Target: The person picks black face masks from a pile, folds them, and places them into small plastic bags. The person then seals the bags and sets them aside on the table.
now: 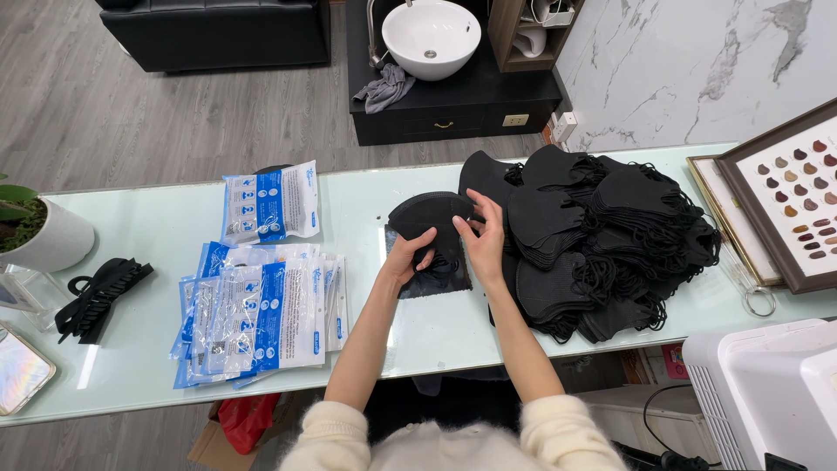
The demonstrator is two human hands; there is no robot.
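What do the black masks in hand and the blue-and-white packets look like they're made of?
The black masks, held by the left hand and right hand, look like soft matte non-woven fabric: no shine, with thin elastic loops. The packets seem to be glossy thin plastic film, since they glint and crinkle.

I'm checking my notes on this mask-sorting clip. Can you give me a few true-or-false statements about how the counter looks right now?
1. Both hands, left hand and right hand, grip one black mask. True.
2. The big pile of black masks lies to the person's left. False: it lies to the right.
3. The clear blue-printed packets are stacked left of the hands. True.
4. The white basin stands on the glass counter. False: it sits on a dark cabinet behind it.
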